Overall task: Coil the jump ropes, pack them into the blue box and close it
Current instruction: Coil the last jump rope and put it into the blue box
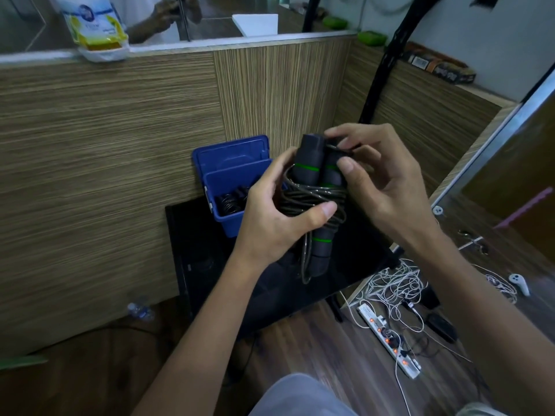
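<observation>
At nine o'clock of the hands the box (231, 187) stands open on the table (192, 235), one coiled rope (229, 202) already inside. The left hand (270, 217) grips a second rope (315, 196), nearly wound round its handles (the right hand (381, 181) pinches the last loop at twelve o'clock). Packing it and closing the lid remain.
</observation>
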